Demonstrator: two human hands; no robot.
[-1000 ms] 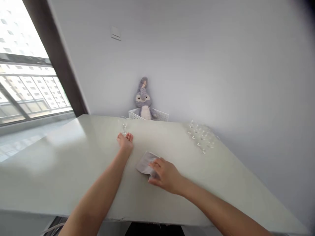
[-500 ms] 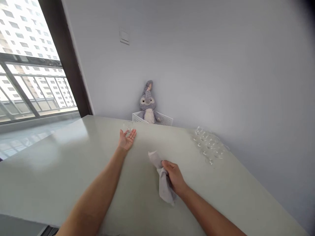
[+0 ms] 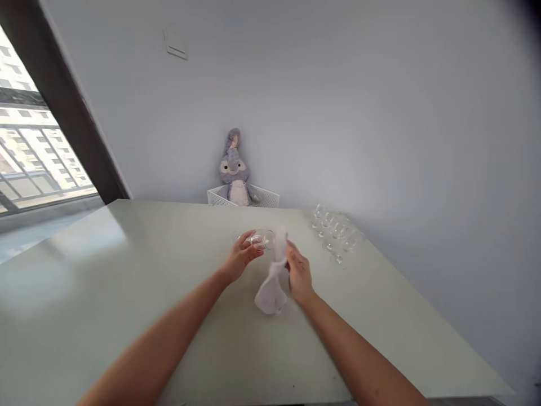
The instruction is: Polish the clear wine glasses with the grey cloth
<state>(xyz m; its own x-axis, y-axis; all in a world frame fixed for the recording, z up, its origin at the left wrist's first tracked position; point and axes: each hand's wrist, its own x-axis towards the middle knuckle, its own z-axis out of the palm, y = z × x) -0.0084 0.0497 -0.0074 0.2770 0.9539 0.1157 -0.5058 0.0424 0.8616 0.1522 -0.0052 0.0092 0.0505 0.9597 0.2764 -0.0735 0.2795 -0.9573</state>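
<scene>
Tilted onto its side, a clear stemmed glass [image 3: 267,239] is held by my left hand [image 3: 240,260], its bowl pointing right. My right hand [image 3: 299,272] grips a pale grey cloth [image 3: 271,292] by the middle, so one end sticks up and the other hangs down. The cloth's upper end is close to the rim of the glass; whether they touch I cannot tell. Off to the right, several more clear stemmed glasses [image 3: 337,228] stand grouped on the white table [image 3: 169,248].
Behind the table's far edge, a grey plush toy [image 3: 235,175] sits in a white perforated basket [image 3: 268,197]. The wall [image 3: 359,113] runs along the back and right. A window [image 3: 34,141] lies at the left, and a light switch [image 3: 175,44] is on the wall.
My left hand has gone from open beside the glass to holding it, tipped and moved rightward. My right hand has raised the cloth up toward the glass. The view has turned slightly right.
</scene>
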